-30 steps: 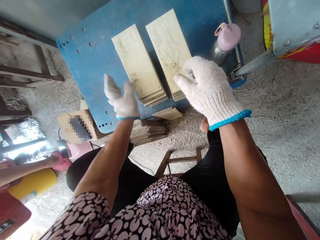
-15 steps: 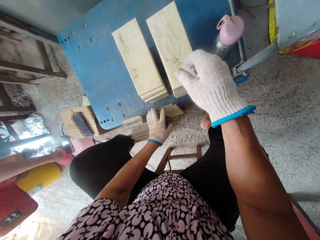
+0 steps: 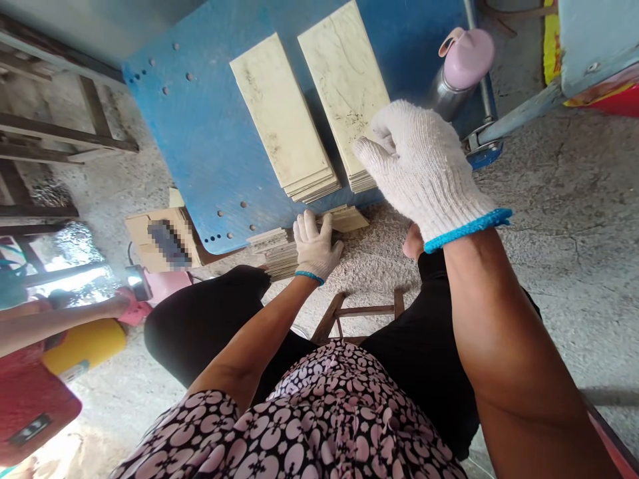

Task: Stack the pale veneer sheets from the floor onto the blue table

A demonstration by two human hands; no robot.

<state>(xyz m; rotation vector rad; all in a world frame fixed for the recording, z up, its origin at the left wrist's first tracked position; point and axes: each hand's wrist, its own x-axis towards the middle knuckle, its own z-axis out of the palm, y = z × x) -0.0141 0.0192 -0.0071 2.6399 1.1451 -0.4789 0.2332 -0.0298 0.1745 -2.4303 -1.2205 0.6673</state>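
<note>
My left hand [image 3: 318, 247], in a white knit glove with a blue cuff, has its fingers spread on a low pile of thin, flat pieces [image 3: 282, 261] beside the blue board's near edge. More pale pieces [image 3: 352, 218] lie just past its fingertips. My right hand [image 3: 419, 169], gloved alike, is raised close to the camera by the near end of the right stack of cream, marbled flat strips [image 3: 344, 66]. Its fingers are curled under, and whatever they may hold is hidden. A second stack of the same strips [image 3: 284, 116] lies alongside on the left.
The blue board [image 3: 200, 133] with round holes carries both stacks. A metal bottle with a pink lid [image 3: 466, 60] stands at its right. At left are a cardboard box [image 3: 144, 243], wooden frames [image 3: 94, 113] and another person's arm [image 3: 64, 322]. A wooden stool [image 3: 367, 311] is between my legs.
The whole view has shifted slightly, so the board and stacks sit a little farther right and higher. Both hands keep nearly the same pose.
</note>
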